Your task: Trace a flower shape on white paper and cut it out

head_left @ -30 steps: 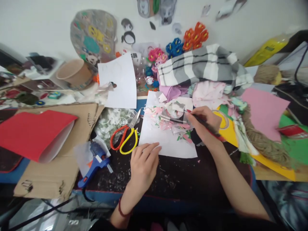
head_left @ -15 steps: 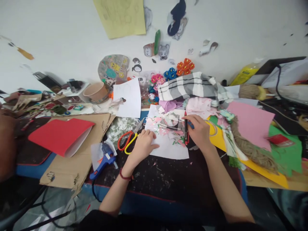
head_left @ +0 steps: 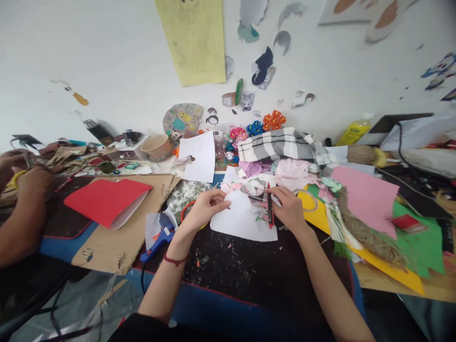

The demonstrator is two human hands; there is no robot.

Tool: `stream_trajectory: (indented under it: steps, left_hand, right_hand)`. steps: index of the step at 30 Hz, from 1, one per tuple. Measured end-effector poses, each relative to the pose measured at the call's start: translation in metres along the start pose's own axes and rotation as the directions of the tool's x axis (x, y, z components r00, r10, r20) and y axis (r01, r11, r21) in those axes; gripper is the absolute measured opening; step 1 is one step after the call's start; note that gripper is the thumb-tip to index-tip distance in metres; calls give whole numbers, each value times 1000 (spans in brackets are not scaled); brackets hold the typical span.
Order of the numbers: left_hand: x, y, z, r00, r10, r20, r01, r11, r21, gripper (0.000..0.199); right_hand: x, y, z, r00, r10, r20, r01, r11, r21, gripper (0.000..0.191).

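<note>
At centre of frame: white paper cutout, one (head_left: 238, 204), round-topped, above white sheet, one (head_left: 240, 230), bearing numerous scraps (head_left: 257, 209) of pink, green and white. Left hand, one (head_left: 208, 209): thumb and fingers pinching the cutout's left edge. Right hand, one (head_left: 288, 207): fingers gripping the upper part of a black-and-red pen-like tool (head_left: 270, 209); whether one piece or two cannot be told.

Left of centre: scissors, one pair (head_left: 187, 206), largely hidden by the left hand, orange handle showing; blue glue gun, one (head_left: 158, 243). Upper centre: flower bunches, three: orange (head_left: 274, 119), blue (head_left: 254, 128), pink (head_left: 238, 134); black-and-white checked cloth, one (head_left: 278, 145). Far left: co-worker's hands, two (head_left: 34, 184), about a yellow-handled tool, detail blurred.

Containers: clear plastic bag, one (head_left: 185, 194), left of centre, holding white and green bits; tan bowl, one (head_left: 156, 148), upper left of centre, contents not discernible; clear bottle, one (head_left: 356, 131), upper right, holding yellow liquid
</note>
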State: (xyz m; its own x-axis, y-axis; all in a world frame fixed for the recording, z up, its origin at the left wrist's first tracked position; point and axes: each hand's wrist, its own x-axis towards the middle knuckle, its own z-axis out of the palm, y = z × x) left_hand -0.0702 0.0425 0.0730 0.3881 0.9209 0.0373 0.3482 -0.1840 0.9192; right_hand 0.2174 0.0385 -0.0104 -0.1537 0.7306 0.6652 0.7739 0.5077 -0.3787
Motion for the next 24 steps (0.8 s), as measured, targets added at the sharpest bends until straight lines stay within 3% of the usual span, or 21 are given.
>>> stream_trajectory:
  steps: [6,11,15,19,21,24]
  left_hand:
    - [-5,22,-6,998,56,-32,-59,993,-101,25]
    - [-5,28,-2,993,110,-49,-115,988,-106,25]
    - [-4,32,1,989,126,-74,-133,988,-85,25]
    - [-5,33,2,983,146,-112,-151,988,-37,24]
    - [-5,31,3,977,160,-141,-162,987,-3,23]
    - [-3,27,8,963,188,-193,-181,982,57,21]
  right_hand:
    - [-1,-22,18,949,-233,214,228,972,45,32]
    - [4,-31,27,924,-253,286,246,967,61,23]
    - [11,-38,28,935,-181,305,145,980,138,16]
    - [14,-49,19,963,-40,268,-41,957,289,16]
    - [13,-57,11,970,74,230,-160,910,384,25]
    - [12,-73,-1,948,232,217,-315,781,539,54]
